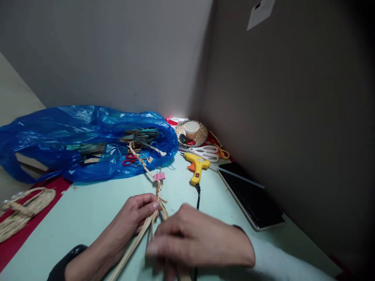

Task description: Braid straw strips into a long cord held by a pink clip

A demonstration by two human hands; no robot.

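Note:
My left hand (135,217) pinches tan straw strips (140,234) that lie across the pale green table (96,203). My right hand (196,237) is closed over the same strips just to the right, partly blurred. The strips run up into a braided length (159,191) held by a pink binder clip (159,175), and the braid continues toward a blue plastic bag (73,136).
A yellow glue gun (197,166) with a black cord lies right of the clip. White scissors (205,152), a woven tray (202,136) with a paper cup (191,128), a dark tablet (252,195) and red scissors (129,160) are near. A straw bundle (20,210) lies far left.

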